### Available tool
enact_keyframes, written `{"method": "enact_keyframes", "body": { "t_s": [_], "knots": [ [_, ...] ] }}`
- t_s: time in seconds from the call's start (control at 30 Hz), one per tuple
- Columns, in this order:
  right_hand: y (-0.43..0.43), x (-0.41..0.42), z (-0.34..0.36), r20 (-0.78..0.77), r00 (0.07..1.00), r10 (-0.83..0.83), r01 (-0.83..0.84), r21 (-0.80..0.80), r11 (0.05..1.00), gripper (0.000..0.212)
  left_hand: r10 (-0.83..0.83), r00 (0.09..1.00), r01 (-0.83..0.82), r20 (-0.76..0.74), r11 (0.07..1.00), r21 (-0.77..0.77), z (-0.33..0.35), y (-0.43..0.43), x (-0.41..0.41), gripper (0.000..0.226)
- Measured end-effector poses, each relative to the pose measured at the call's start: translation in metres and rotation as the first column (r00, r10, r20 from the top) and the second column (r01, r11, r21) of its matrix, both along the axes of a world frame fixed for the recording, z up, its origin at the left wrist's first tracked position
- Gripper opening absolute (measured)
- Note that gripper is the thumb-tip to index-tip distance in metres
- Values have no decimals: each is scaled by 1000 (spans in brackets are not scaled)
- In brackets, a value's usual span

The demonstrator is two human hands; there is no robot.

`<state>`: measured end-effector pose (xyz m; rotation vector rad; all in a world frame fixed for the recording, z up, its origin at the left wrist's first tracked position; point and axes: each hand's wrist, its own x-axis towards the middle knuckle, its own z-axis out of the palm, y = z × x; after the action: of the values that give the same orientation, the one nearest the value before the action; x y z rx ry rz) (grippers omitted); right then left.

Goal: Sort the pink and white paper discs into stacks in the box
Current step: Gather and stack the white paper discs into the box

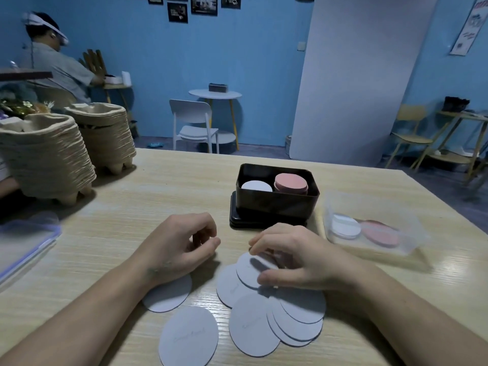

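Stacks of moulded pulp trays [45, 154] stand at the far left of the wooden table [158, 186]. The left hand [182, 244] hovers near the middle, fingers loosely curled and holding nothing, its wrist above a loose white disc [169, 297]. Just to its right, a fan of white discs [250, 328] overlaps on the near side of the table. The right hand [293, 262] sits on the fan's far end, fingertips and thumb pinching the top disc [250, 270]; a trace of pink shows under the fingers. Behind the hands the open black box [274, 204] holds a white stack [256, 186] on its left and a pink stack [290, 182] on its right. Farther right, a clear tub [369, 249] holds more discs.

The discs look thin, light and bendable, and probably slide over one another, so an overhanging edge seems the best place to lift. Bare table lies between fan and box, but a carried disc must clear the box's near wall.
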<state>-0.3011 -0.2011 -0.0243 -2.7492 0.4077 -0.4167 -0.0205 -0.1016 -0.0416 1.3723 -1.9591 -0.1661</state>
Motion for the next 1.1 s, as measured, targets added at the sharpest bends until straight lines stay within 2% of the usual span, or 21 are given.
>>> {"method": "enact_keyframes", "body": {
  "t_s": [0.17, 0.33, 0.57, 0.63, 0.73, 0.8, 1.1],
  "knots": [
    [2, -6, 4, -77, 997, -7, 10, 37, 999, 46, -5, 1000, 5, -14, 1000, 24, 2, 5, 2, 9],
    [2, -6, 2, -37, 999, -4, 6, 53, 999, 37, -31, 999, 29, 23, 994, 103, 14, 21, 14, 10],
    [2, -5, 0, 79, 996, -41, 37, 51, 998, 41, -5, 987, -22, 161, 986, 164, 20, 62, 43, 19],
    [2, -3, -2, 100, 993, -54, 50, 43, 998, 40, -7, 972, -44, 234, 976, 214, 21, 73, 50, 33],
    [3, 0, -5, 115, 992, -47, 46, 10, 999, 43, -8, 941, -84, 338, 963, 256, 20, 83, 56, 70],
    [4, 0, -5, 120, 992, -46, 48, -7, 999, 45, -8, 934, -91, 357, 961, 260, 19, 85, 56, 78],
    [2, -1, -7, 128, 989, -76, 77, -5, 997, 46, 52, 956, -115, 288, 971, 208, 15, 83, 49, 49]
  ]
}}
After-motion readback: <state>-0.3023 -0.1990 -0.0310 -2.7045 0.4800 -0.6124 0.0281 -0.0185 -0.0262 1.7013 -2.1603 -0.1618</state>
